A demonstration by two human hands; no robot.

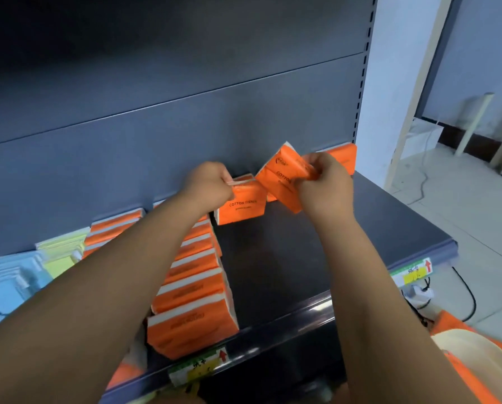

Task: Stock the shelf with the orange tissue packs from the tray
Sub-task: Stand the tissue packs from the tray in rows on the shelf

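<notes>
Left hand [212,182]: fingers are pinched on the top edge of an upright orange pack [241,207], which is stood on the shelf [302,258] close to the back panel [185,97], printed face forward.

Right hand [324,185]: fingers are curled round a tilted orange pack [283,176], held above the shelf just right of the upright one; whether the two packs touch cannot be told.

Third orange pack [344,157]: partly hidden behind the right hand, set against the back panel.

Row of orange packs [191,287]: ranged front to back under the left forearm. A second orange row [113,228] is placed to its left, followed by yellow packs [63,252] and blue packs [8,281].

Price labels [197,365]: fixed to the shelf's front rail.

Tray [465,341]: cream rim partly seen at lower right, with orange beside it.
</notes>
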